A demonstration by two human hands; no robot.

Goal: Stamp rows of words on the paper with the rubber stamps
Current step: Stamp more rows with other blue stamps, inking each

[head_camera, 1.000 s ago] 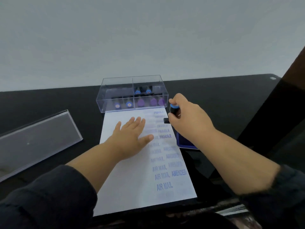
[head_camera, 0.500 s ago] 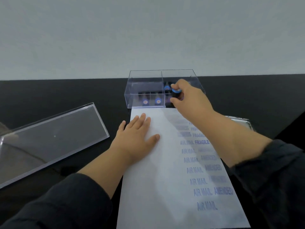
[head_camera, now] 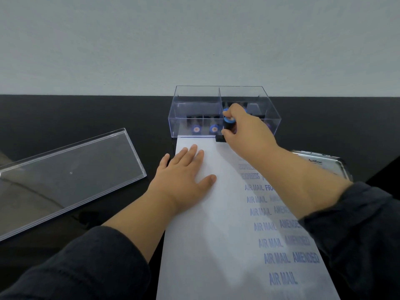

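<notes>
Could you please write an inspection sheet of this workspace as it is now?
Surface: black table.
Job's things: paper with blue AIR MAIL and AMENDED rows; stamp at the paper's far edge; clear stamp box behind.
Clutter: clear lid left of the paper; ink pad tin at right.
Grippers: left hand flat on the paper; right hand grips the stamp.
Cables: nothing seen.
Surroundings: plain pale wall.
</notes>
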